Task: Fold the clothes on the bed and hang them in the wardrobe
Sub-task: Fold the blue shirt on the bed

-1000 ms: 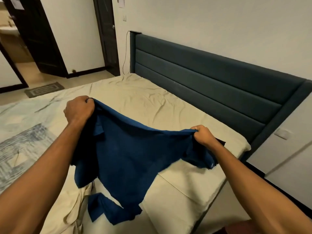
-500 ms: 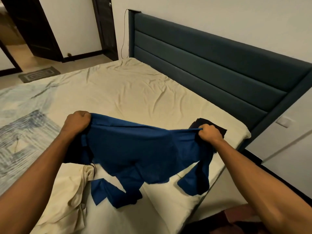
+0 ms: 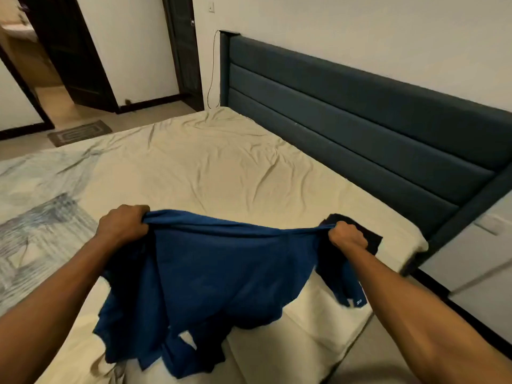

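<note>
Since 0.5 s ago we've re-lifted the dark blue cotton shirt [image 3: 221,273], left hand [image 3: 122,225] & right hand [image 3: 346,236] both fisted on its top edge (still unfolded).

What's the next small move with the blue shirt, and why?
Probably lower it flat onto the cream sheet. The left hand and right hand each keep a grip on its top edge, stretched between them, while the blue shirt hangs bunched with its hem crumpled on the bed, so it can't be folded yet.

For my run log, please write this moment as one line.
step: spreading blue garment | left hand: grips edge | right hand: grips edge | over bed | fold: not done
</note>
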{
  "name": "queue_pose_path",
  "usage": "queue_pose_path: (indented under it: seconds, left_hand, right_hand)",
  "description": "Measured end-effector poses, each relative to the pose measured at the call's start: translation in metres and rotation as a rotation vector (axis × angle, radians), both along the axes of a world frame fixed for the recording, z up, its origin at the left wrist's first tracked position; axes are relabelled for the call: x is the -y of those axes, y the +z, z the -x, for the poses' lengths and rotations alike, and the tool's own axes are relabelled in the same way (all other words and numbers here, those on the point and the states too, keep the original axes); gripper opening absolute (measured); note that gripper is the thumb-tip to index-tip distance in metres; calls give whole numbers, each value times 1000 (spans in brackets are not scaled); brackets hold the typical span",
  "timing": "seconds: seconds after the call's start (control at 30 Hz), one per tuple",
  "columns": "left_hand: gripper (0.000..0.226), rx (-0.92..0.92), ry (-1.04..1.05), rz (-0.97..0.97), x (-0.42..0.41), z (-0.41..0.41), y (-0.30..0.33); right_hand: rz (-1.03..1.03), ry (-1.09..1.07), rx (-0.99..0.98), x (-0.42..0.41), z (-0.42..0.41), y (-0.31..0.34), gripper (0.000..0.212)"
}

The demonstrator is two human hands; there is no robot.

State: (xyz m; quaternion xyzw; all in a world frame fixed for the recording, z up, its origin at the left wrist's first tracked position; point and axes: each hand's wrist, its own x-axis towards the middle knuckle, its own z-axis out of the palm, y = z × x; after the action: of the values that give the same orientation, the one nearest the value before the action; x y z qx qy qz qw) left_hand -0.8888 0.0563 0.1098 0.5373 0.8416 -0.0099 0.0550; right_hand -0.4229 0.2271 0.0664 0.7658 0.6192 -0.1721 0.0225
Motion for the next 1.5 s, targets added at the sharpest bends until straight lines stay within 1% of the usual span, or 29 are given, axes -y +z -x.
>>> queue_pose_path:
  seconds: [0.07,0.1,0.2,0.23,0.27,0.33,0.37,0.43,0.5,0.53,0.6,0.7,0.77,0.87,0.9,0.93,0.97,1.0,1.03,1.1,1.17,1.2,1.23,1.27,1.3,1.33,1.4,1.43,1.5]
  left_hand:
    - [15,34,68,-127,-33,-1,20]
    - [17,69,119,-219,-56,-2,36]
    - [30,261,309,-573,-130,9,98]
    - [33,353,349,-683,-152,15,123]
    - [35,434,372,-802,-173,19,155]
    - [42,510,396,-995,-204,26,216]
    - [45,515,379,-1069,-214,27,245]
    - [46,460,297,-1159,-220,23,293]
    - [48,378,201,-1217,-214,15,326]
    - [49,347,165,-1240,-207,13,334]
    - [48,321,140,-1222,-189,16,329]
    - [47,312,143,-1128,-152,25,277]
    - [44,286,174,-1019,-119,19,224]
    - [42,311,158,-728,-64,7,114]
    - [35,329,169,-598,-47,6,73]
    - [26,347,192,-463,-28,4,36]
    - [27,370,227,-336,-11,4,1]
    - [33,378,238,-235,6,3,-32]
    - [36,395,217,-174,23,0,-59]
    - [33,515,158,-82,56,-13,-86]
    - [31,730,128,27,83,-27,-78]
    - [30,857,161,82,92,-34,-65]
    - [18,1009,212,126,101,-43,-48]
    - [12,1171,251,159,109,-51,-32]
    - [34,1281,269,153,115,-48,-18]
    - [50,1385,263,127,120,-46,-6]
    - [75,1545,258,-19,120,-38,19]
    - [80,1611,232,-98,118,-36,31]
    - [69,1690,184,-261,106,-30,46]
  right_hand:
    - [1,-89,-217,-35,7,17,40]
    - [-5,-151,-387,-54,13,33,37]
    - [-68,-369,-1083,-117,32,98,23]
    - [-108,-404,-1270,-135,38,129,21]
    - [-170,-398,-1435,-156,42,162,21]
    - [-317,-294,-1613,-183,47,227,23]
    - [-417,-233,-1636,-193,46,255,27]
    - [-592,-151,-1621,-208,41,299,35]
    - [-684,-104,-1635,-216,34,324,35]
    - [-724,-79,-1629,-216,32,328,35]
    - [-793,-26,-1533,-209,28,321,35]
    - [-821,41,-1222,-194,22,268,38]
    - [-761,42,-1044,-180,15,213,44]
    - [-562,82,-736,-146,3,123,41]
    - [-482,73,-676,-133,-2,95,38]
    - [-405,40,-662,-117,-6,67,37]
    - [-335,-9,-690,-101,-8,47,37]
    - [-275,-80,-764,-84,-8,26,41]
    - [-221,-165,-864,-65,-8,11,45]
    - [-127,-340,-1062,-34,-8,-6,47]
    - [-113,-490,-1250,-7,-9,-5,39]
    - [-127,-572,-1335,7,-8,3,33]
    - [-132,-649,-1423,20,-7,14,28]
    - [-138,-703,-1495,34,-8,25,26]
    - [-153,-739,-1557,46,-7,41,26]
    - [-187,-750,-1628,56,-6,60,28]
    - [-278,-721,-1773,69,1,101,30]
    - [-328,-719,-1820,68,7,121,32]
    - [-397,-689,-1861,53,13,136,38]
